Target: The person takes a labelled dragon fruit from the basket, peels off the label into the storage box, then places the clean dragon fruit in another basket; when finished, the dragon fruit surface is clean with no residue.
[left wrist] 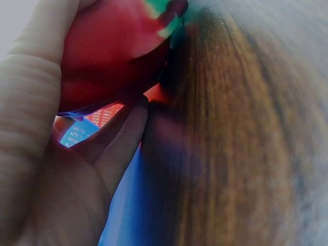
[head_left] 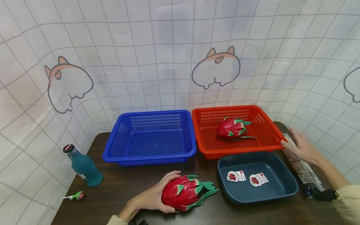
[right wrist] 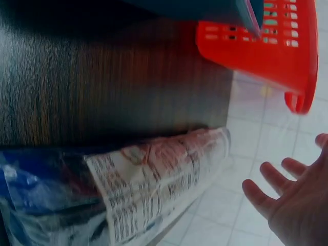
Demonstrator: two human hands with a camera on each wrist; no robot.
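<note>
My left hand (head_left: 156,195) grips a large red dragon fruit (head_left: 181,193) with green leaf tips, low over the dark table. In the left wrist view the thumb and fingers (left wrist: 120,148) curve round the fruit (left wrist: 118,56). My right hand (head_left: 302,148) is held with spread fingers by the right front corner of the red basket (head_left: 206,151). The right wrist view shows that hand (right wrist: 302,205) holding nothing, apart from the basket (right wrist: 271,61). A second, smaller dragon fruit (head_left: 229,128) lies inside the red basket.
A blue basket (head_left: 156,157) stands left of the red one. A dark tray (head_left: 270,193) holds two dragon-fruit stickers (head_left: 258,179). A printed plastic package (head_left: 303,165) lies along the right edge. Toward the left are a blue bottle (head_left: 87,168) and a lollipop (head_left: 78,195).
</note>
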